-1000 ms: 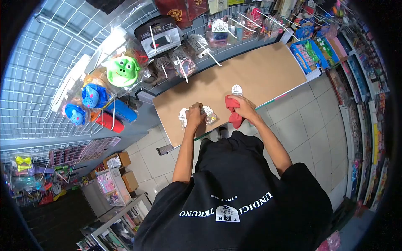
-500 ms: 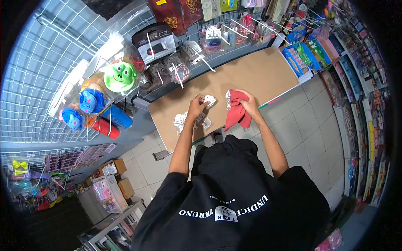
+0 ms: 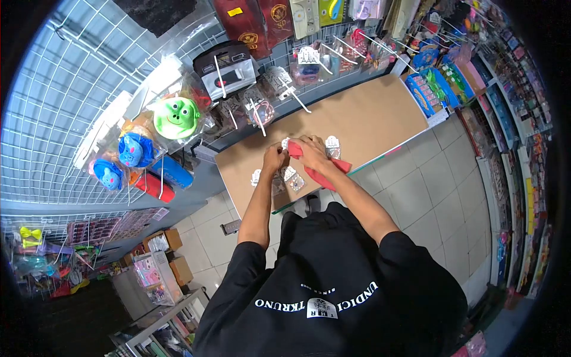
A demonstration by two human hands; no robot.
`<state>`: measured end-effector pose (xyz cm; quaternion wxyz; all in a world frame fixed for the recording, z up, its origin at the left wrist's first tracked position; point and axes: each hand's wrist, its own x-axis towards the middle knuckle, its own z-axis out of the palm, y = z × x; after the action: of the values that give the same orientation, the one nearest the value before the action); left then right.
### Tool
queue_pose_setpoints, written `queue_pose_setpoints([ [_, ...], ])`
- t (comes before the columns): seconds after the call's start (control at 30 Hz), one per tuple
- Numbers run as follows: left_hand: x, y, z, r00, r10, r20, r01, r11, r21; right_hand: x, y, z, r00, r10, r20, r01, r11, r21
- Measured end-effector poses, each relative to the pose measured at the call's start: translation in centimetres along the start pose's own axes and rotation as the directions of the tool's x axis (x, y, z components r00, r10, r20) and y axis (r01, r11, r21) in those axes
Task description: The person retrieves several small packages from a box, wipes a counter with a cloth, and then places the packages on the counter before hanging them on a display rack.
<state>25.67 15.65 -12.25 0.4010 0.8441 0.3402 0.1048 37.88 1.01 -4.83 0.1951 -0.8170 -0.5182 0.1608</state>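
Observation:
My left hand [image 3: 274,159] is closed on a small clear packet with a white card top [image 3: 285,143], held just above the brown tabletop [image 3: 369,110]. A red cloth [image 3: 331,174] is bunched in my right hand [image 3: 311,152], and its front end presses against that packet. The cloth's loose end hangs towards the table's near edge. Similar packets lie around my hands: one [image 3: 332,144] beyond my right hand, one [image 3: 294,177] between my forearms, and another [image 3: 256,177] partly behind my left forearm. My fingers hide most of the held packet.
Wire grid racks with hooks [image 3: 308,110] full of packaged goods rise behind the table. A green frog-faced pouch [image 3: 176,117] hangs at the left. Blue boxes [image 3: 426,92] stand at the table's right end, beside stocked shelves [image 3: 505,172].
My right hand has moved left with the red cloth, bringing it against the packet in my left hand. The packet at the right is now uncovered.

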Motion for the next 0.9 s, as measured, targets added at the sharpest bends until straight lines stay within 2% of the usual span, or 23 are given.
queue_pose_setpoints([
  [0.13, -0.2, 0.0, 0.2, 0.999, -0.045, -0.003, 0.045, 0.998, 0.035, -0.4, 0.2, 1.4, 0.988, -0.156, 0.013, 0.154, 0.957, -0.247],
  [0.23, -0.3, 0.2, 0.3, 0.997, -0.081, 0.009, 0.081, 0.996, 0.037, -2.0, 0.4, 0.7, 0.980, -0.173, 0.096, 0.196, 0.907, -0.372],
  [0.33, -0.1, 0.9, 0.2, 0.997, -0.072, 0.015, 0.071, 0.996, 0.049, -3.7, 2.4, 1.4, 0.956, -0.291, 0.028, 0.281, 0.889, -0.361],
  [0.37, -0.4, 1.0, 0.0, 0.997, -0.070, 0.017, 0.069, 0.996, 0.062, -3.8, 3.5, 1.8, 0.932, -0.359, 0.054, 0.349, 0.846, -0.404],
  [0.47, 0.0, -0.3, 0.4, 0.990, -0.136, 0.032, 0.136, 0.991, 0.005, -4.6, 3.8, -2.7, 0.898, -0.280, 0.338, 0.366, 0.903, -0.224],
  [0.5, 0.1, 0.0, 0.3, 0.993, -0.119, 0.027, 0.118, 0.993, 0.020, -3.9, 4.0, -3.9, 0.911, -0.242, 0.334, 0.264, 0.964, -0.021],
  [0.6, -0.3, 0.6, 0.1, 0.997, -0.076, 0.022, 0.074, 0.996, 0.057, -2.3, 2.1, -5.5, 0.993, -0.106, 0.060, 0.097, 0.985, 0.140],
  [0.63, -0.2, 0.4, 0.2, 0.997, -0.067, 0.026, 0.065, 0.996, 0.066, -1.6, 1.2, -5.0, 0.980, -0.175, -0.090, 0.189, 0.963, 0.193],
  [0.67, -0.1, 0.2, 0.2, 0.998, -0.060, 0.031, 0.057, 0.995, 0.076, -1.3, 0.2, -4.3, 0.971, -0.201, -0.126, 0.220, 0.962, 0.161],
  [0.73, 0.6, -1.6, 0.9, 0.997, -0.055, 0.053, 0.055, 0.998, 0.009, -0.9, -0.5, -1.2, 0.960, -0.280, -0.015, 0.277, 0.956, -0.098],
  [0.77, 1.0, -2.6, 1.2, 0.997, -0.052, 0.066, 0.053, 0.998, -0.023, -1.4, -0.7, 0.0, 0.962, -0.273, 0.000, 0.273, 0.959, -0.072],
  [0.87, 0.6, -1.7, 0.1, 0.993, -0.080, 0.091, 0.076, 0.996, 0.043, -3.3, 0.9, 2.1, 0.936, -0.352, -0.019, 0.343, 0.920, -0.190],
  [0.9, 0.6, -1.3, 0.1, 0.991, -0.094, 0.092, 0.087, 0.993, 0.078, -4.5, 0.5, 0.5, 0.936, -0.353, -0.016, 0.348, 0.928, -0.130],
])
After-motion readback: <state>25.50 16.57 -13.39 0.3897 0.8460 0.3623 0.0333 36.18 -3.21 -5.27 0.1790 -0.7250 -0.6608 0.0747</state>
